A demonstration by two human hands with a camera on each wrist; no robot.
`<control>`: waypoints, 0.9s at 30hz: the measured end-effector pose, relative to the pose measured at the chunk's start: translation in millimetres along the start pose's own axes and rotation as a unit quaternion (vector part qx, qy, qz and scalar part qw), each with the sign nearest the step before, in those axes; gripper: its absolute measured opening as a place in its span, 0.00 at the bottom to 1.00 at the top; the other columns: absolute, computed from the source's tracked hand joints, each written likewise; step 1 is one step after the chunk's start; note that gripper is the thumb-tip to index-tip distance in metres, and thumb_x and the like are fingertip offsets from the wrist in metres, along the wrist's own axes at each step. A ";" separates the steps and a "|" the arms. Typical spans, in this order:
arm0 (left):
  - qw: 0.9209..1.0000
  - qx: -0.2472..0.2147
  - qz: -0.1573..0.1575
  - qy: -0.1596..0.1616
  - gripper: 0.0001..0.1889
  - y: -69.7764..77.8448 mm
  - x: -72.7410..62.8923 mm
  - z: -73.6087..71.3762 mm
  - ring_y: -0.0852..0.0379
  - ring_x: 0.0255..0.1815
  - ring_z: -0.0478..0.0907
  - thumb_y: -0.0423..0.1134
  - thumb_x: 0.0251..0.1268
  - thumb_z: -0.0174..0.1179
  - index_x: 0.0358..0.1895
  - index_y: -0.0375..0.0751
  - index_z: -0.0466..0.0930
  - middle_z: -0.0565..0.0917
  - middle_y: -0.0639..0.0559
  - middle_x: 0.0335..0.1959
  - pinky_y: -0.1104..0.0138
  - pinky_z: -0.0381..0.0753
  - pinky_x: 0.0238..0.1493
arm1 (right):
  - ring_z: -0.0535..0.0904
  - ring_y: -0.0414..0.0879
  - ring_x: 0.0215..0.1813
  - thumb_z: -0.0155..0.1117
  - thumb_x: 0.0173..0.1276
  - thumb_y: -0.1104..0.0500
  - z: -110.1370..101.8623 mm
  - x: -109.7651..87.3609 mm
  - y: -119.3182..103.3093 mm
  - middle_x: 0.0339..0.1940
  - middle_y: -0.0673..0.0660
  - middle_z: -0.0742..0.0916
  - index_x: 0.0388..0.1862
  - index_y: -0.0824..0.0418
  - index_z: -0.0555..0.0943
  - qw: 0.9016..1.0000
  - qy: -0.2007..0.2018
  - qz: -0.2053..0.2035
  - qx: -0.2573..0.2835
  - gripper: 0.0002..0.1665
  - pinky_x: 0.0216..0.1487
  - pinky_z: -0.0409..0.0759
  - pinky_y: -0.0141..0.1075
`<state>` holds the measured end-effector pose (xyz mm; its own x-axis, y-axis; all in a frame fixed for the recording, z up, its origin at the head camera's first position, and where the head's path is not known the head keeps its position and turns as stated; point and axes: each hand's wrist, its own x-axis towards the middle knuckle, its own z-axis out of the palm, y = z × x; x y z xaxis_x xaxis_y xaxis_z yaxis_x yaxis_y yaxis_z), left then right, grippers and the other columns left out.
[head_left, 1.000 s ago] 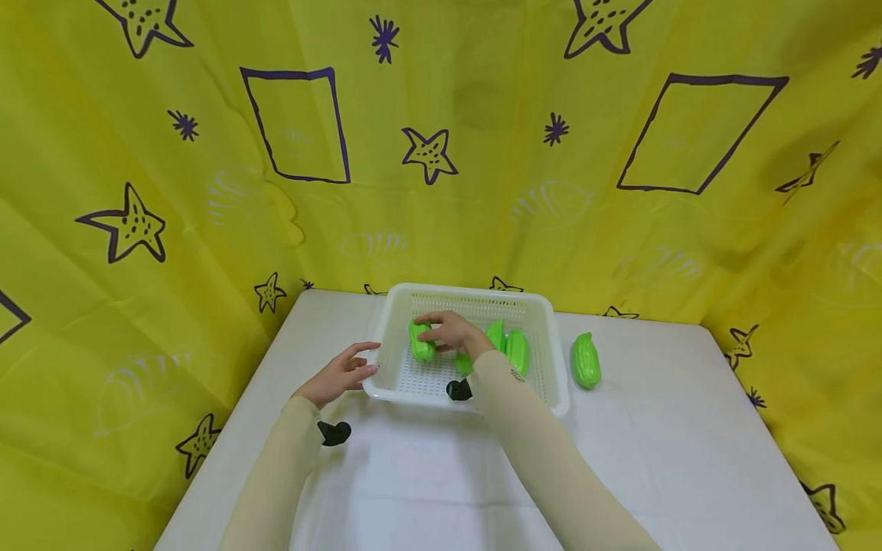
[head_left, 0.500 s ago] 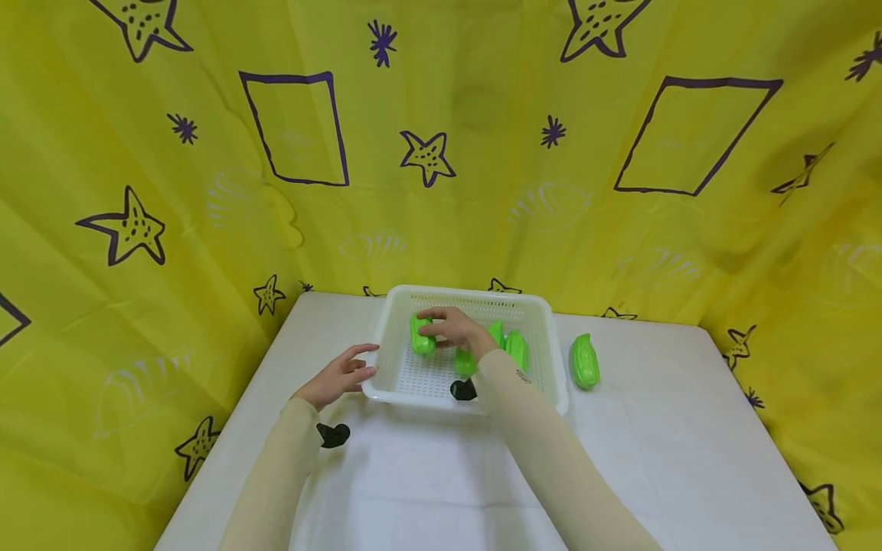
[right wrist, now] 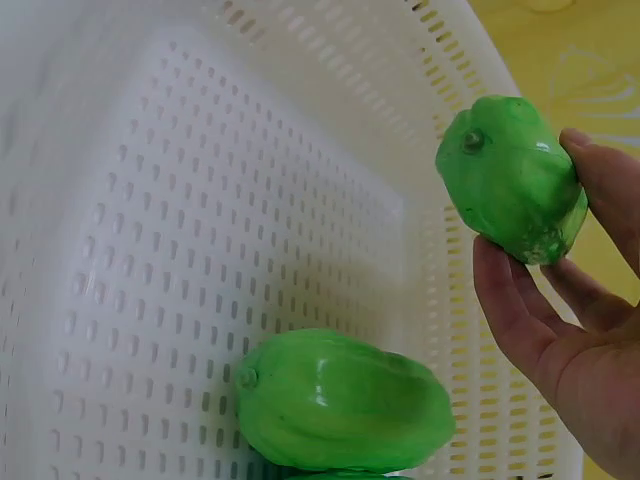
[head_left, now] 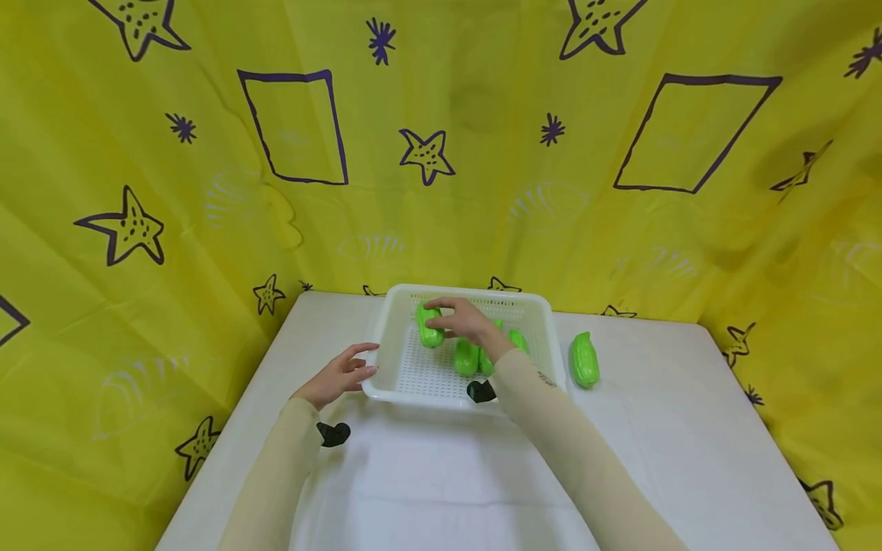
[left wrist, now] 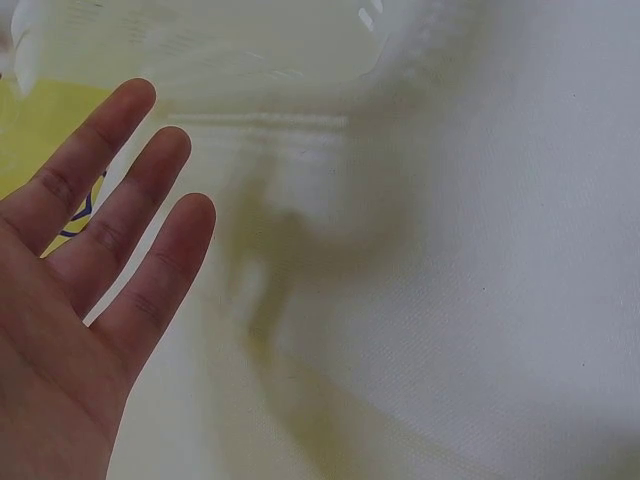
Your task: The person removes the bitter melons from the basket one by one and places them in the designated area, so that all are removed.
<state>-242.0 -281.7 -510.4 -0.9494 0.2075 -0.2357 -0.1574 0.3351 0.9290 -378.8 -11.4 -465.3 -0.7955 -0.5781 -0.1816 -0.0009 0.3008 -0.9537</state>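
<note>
My right hand [head_left: 465, 319] pinches a green papaya [head_left: 429, 329] between thumb and fingers, over the back left of a white perforated plastic basket [head_left: 475, 291]. In the right wrist view the held papaya [right wrist: 500, 170] is up near the basket's wall, its stem end turned to the camera. Several more papayas [head_left: 466, 358] lie side by side in the basket, partly hidden by the right hand and sleeve. My left hand [head_left: 334, 381] is at the basket's left rim, fingertips right by it; the left wrist view shows the fingers [left wrist: 150, 285] extended and holding nothing.
Right of the basket, one papaya [head_left: 585, 361] lies on the white-covered table [head_left: 661, 428]. A yellow patterned curtain [head_left: 475, 214] hangs behind the table and along both sides. Dark wrist-worn pieces [head_left: 335, 434] stick out at both sleeves.
My right hand has moved slightly up and to the right, raising the papaya from near the basket's floor. The left hand stays at the rim.
</note>
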 end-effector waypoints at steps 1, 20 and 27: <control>1.000 -0.001 -0.001 0.000 0.31 0.3 0.3 0.1 0.47 0.54 0.77 0.50 0.69 0.60 0.73 0.55 0.61 0.74 0.38 0.61 0.52 0.78 0.58 | 0.80 0.51 0.55 0.67 0.67 0.62 -1.1 -2.1 -0.9 0.72 0.59 0.69 0.64 0.60 0.76 1.000 0.003 -0.003 -0.006 0.26 0.52 0.82 0.44; 1.000 0.005 0.001 -0.007 0.31 2.0 -0.9 0.7 0.45 0.56 0.76 0.48 0.71 0.58 0.74 0.52 0.59 0.72 0.35 0.63 0.52 0.77 0.58 | 0.72 0.54 0.66 0.67 0.68 0.55 -20.8 -57.6 -12.0 0.70 0.53 0.72 0.65 0.52 0.76 0.997 0.067 -0.047 -0.007 0.27 0.56 0.80 0.45; 1.000 0.009 0.003 -0.008 0.31 1.3 0.3 -0.1 0.47 0.54 0.77 0.49 0.71 0.58 0.74 0.51 0.58 0.72 0.35 0.62 0.52 0.78 0.58 | 0.70 0.56 0.69 0.67 0.68 0.53 -39.2 -78.1 -3.5 0.73 0.53 0.70 0.67 0.54 0.75 0.995 0.083 -0.047 -0.007 0.29 0.58 0.78 0.48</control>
<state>-242.6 -281.3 -509.2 -0.9459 0.2242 -0.2347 -0.1463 0.3508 0.9249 -340.5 62.4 -438.4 -0.8804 -0.4718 -0.0485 -0.0876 0.2623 -0.9610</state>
